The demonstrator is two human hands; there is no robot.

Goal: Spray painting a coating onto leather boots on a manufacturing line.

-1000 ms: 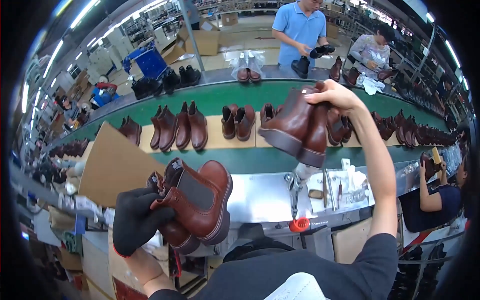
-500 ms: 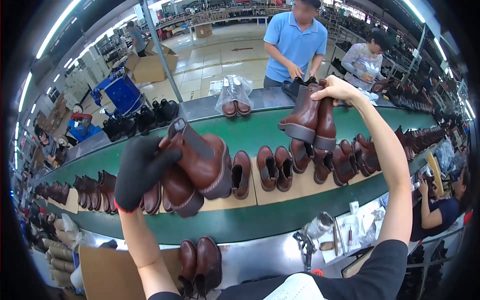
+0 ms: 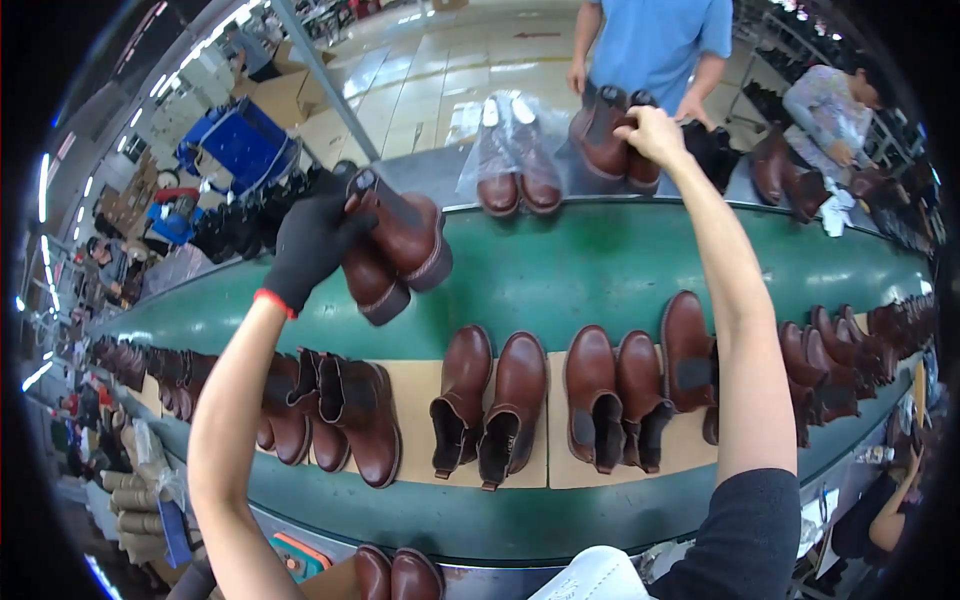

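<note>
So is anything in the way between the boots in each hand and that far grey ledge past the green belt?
Nothing visible blocks them. The right hand already has its brown boots at the grey ledge, beside a bagged pair. The gloved left hand holds its brown pair above the bare green belt, near the ledge.

A green conveyor belt [image 3: 600,270] carries pairs of brown ankle boots [image 3: 490,405] on tan cardboard sheets [image 3: 415,385] — a further pair wrapped in clear plastic [image 3: 515,160] lies on its far side, where a person in a blue shirt [image 3: 655,40] stands — blue bins [image 3: 240,145] sit at the far left
</note>
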